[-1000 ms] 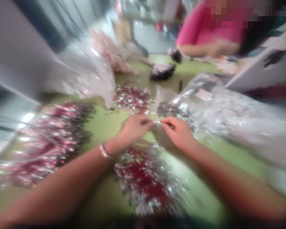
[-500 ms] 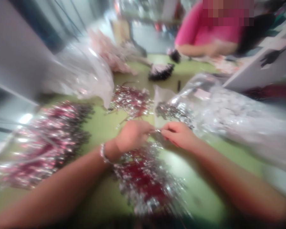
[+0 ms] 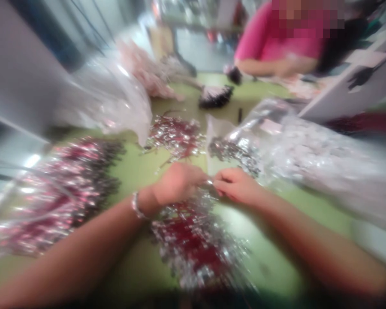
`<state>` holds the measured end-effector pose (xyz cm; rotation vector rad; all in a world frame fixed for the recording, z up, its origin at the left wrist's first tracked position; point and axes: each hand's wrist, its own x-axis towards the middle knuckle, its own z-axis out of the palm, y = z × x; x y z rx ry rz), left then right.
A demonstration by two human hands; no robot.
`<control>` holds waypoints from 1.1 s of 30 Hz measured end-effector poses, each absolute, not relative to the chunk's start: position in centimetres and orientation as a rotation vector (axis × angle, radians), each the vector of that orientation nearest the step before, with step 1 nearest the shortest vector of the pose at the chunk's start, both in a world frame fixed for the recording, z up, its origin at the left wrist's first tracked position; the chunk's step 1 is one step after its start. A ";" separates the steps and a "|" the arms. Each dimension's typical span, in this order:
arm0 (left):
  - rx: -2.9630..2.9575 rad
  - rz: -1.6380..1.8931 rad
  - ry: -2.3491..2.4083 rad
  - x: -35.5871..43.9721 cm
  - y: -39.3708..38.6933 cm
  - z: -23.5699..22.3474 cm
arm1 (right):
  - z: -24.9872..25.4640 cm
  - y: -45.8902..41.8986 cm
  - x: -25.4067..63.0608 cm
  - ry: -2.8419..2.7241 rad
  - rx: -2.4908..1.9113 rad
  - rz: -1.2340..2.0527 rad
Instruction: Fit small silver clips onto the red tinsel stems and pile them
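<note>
My left hand [image 3: 180,182] and my right hand [image 3: 236,184] meet fingertip to fingertip above a green table [image 3: 133,165]. Between their pinched fingers sits a small shiny silver piece [image 3: 209,182], too blurred to name. Both hands are closed on it. Just below them lies a pile of red and silver shiny pieces [image 3: 196,240]. A smaller heap of red and silver pieces [image 3: 176,133] is beyond my left hand. Past my right hand, small silver pieces [image 3: 236,152] lie on a clear plastic bag.
Bundled pink and silver pieces [image 3: 58,197] lie at the left. A clear plastic bag [image 3: 116,98] stands behind them, and a large bag of white pieces [image 3: 321,150] is at the right. Across the table, a person in a pink shirt [image 3: 260,38] sits near a dark-edged bundle [image 3: 215,96].
My fingertips have come closer together around the silver piece, and my right hand has shifted slightly left and down. The piles look the same.
</note>
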<state>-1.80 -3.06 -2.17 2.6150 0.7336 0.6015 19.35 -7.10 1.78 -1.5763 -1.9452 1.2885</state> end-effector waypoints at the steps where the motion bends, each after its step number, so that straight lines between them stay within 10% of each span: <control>1: 2.613 0.590 0.714 -1.8 -3.0 -2.1 | 1.8 -7.2 19.2 -1.915 -1.608 1.337; 12: 2.507 0.103 0.905 -1.9 -2.7 0.1 | 0.7 -2.4 25.3 -2.474 -1.787 0.179; 33: 2.456 0.073 0.914 -3.3 -2.2 1.3 | -0.2 -2.7 24.4 -2.766 -1.371 0.232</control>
